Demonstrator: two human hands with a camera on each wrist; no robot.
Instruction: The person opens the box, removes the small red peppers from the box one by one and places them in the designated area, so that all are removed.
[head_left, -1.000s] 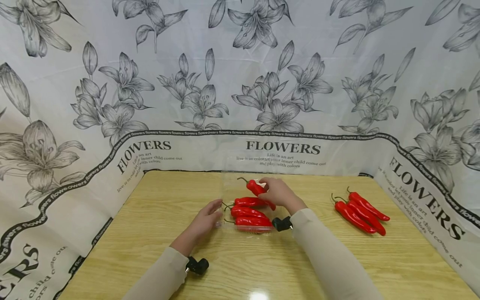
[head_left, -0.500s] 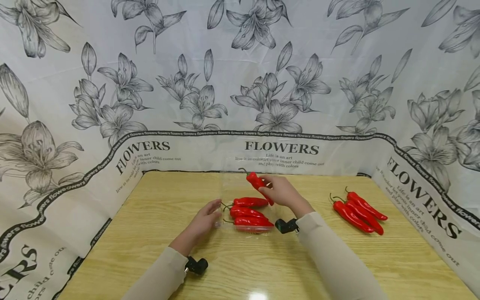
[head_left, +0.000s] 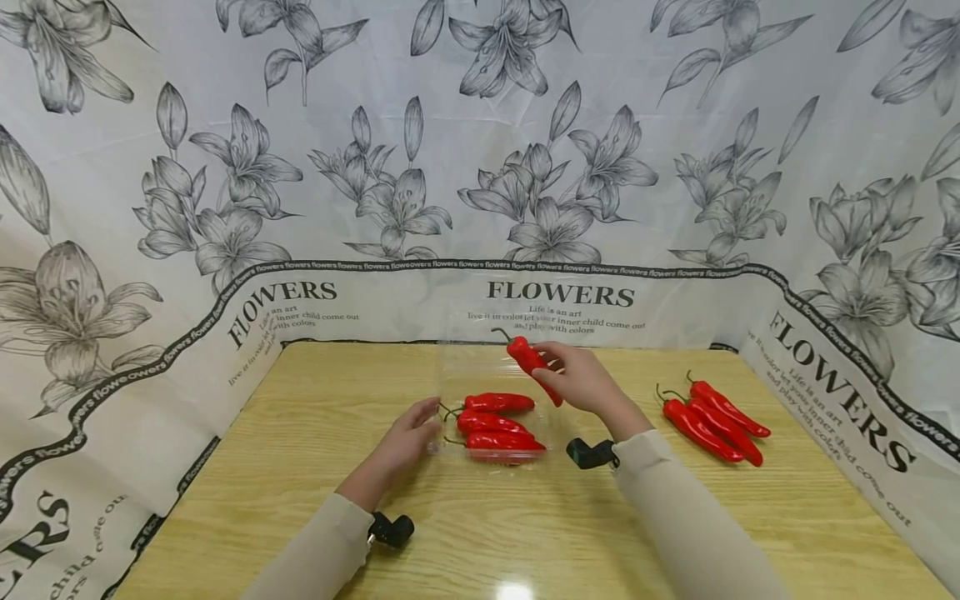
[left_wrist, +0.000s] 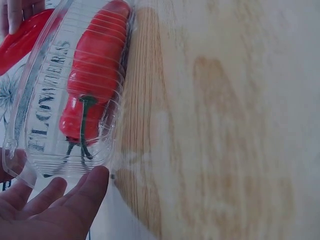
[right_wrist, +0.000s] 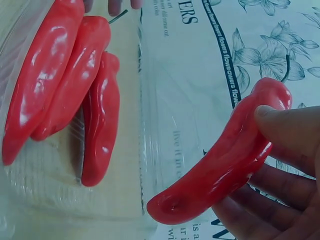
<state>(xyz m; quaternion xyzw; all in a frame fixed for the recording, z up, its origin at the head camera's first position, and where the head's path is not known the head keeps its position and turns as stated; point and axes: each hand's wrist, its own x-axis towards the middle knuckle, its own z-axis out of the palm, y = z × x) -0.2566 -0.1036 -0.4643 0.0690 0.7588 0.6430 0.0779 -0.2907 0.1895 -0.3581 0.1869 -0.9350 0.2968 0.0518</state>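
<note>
1. Held pepper (right_wrist: 215, 162): red, with a green stem. It is raised off the bench, apart from the peppers in the box, near the box's far right corner. In the head view it is tilted, stem end at upper left and tip at lower right.
2. Right hand (head_left: 587, 379): grip narrow, holding the pepper near its stem end. The thumb lies along one side; the fingers support the other.
3. Clear box (right_wrist: 55, 200): ribbed plastic, resting on the bench between the hands. A transparent lid (head_left: 467, 358) stands raised at its far side.
4. Box contents: three red peppers, lying roughly parallel, stems toward the left hand. These are the far pepper (head_left: 498, 403), the middle pepper (head_left: 495, 423) and the near pepper (head_left: 504, 442). The middle and near peppers lie close together.
5. Left hand (head_left: 399, 446): grip wide, fingers extended and touching the left end of the box.
6. Loose peppers (head_left: 723, 427): three, red, side by side on the bench, well to the right of the box.
7. Bench (head_left: 480, 525): pale wood grain.
8. Surround: white cloth (head_left: 408, 308) printed with grey lilies and the word "FLOWERS".
9. Wrists: beige sleeves (head_left: 686, 500), each with a black camera (head_left: 590, 454) beside the cuff.
</note>
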